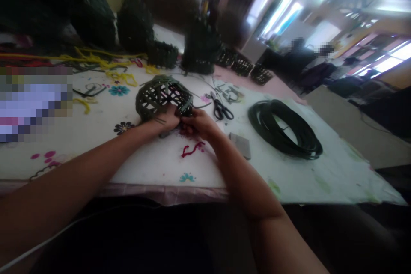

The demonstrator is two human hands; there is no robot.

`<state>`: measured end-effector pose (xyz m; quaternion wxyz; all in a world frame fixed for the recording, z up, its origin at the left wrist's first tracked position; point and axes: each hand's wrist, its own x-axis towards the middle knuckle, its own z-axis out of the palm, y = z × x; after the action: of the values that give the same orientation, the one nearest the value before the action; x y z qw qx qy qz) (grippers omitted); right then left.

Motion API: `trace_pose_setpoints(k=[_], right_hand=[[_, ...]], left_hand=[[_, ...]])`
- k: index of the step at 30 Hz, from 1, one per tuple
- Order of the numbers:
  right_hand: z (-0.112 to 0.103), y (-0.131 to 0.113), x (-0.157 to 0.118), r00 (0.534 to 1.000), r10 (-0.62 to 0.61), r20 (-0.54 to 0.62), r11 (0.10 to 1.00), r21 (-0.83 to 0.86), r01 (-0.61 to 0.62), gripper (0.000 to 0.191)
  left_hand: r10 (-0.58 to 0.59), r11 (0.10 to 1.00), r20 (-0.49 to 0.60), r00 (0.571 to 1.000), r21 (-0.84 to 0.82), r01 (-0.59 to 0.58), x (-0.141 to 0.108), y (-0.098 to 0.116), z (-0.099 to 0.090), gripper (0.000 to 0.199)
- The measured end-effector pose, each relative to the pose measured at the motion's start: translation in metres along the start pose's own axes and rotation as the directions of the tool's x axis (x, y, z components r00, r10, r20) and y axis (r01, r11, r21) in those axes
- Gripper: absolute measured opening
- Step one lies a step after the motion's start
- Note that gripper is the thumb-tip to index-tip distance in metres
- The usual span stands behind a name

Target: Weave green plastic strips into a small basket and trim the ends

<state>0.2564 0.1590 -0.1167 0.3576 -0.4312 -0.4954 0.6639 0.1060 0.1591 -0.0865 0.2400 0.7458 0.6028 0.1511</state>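
Note:
A dark green woven basket lies on its side on the flowered white tablecloth, its open lattice facing me. My left hand reaches into the near side of the basket, with its fingers closed around the lower rim. At the basket's right lower edge, my right hand pinches the rim, thumb and fingers together. Loose strip ends stick out near both hands. Black-handled scissors lie just right of the basket.
A coil of dark strip and a grey block lie to the right. Yellow strips and a red strip piece are on the cloth. Several dark woven baskets stand behind. People sit in the blurred background.

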Motion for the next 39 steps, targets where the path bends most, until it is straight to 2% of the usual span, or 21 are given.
trace_pose_setpoints(k=[8,13,20,27,33,39], right_hand=[[-0.014,-0.004,-0.002,0.993,0.062,0.103,0.998,0.016,-0.064,0.019],[-0.013,-0.007,-0.002,0.993,0.049,0.106,0.999,0.016,-0.051,0.018],[-0.003,-0.006,-0.003,0.999,0.031,-0.005,0.999,0.007,-0.031,0.020],[0.005,-0.008,-0.006,0.999,0.017,-0.037,1.000,0.007,-0.017,0.018],[0.009,-0.008,-0.004,0.994,0.019,-0.112,0.999,-0.025,-0.022,0.014],[0.013,-0.005,-0.004,0.985,-0.002,-0.170,0.999,-0.032,-0.003,0.019]], left_hand=[[0.034,0.999,-0.077,0.996,-0.019,-0.036,-0.004,-0.004,0.006,0.018],[0.037,0.999,-0.062,0.997,-0.029,-0.038,-0.004,-0.005,0.006,0.020],[0.033,0.999,-0.038,0.999,-0.020,-0.034,-0.004,-0.001,0.003,0.025],[0.062,0.998,-0.031,0.998,-0.013,-0.063,-0.006,-0.002,0.001,0.024],[0.083,0.997,-0.062,0.995,0.013,-0.082,-0.005,-0.001,0.004,0.024],[0.101,0.994,-0.075,0.992,0.048,-0.097,-0.004,-0.001,0.006,0.024]])
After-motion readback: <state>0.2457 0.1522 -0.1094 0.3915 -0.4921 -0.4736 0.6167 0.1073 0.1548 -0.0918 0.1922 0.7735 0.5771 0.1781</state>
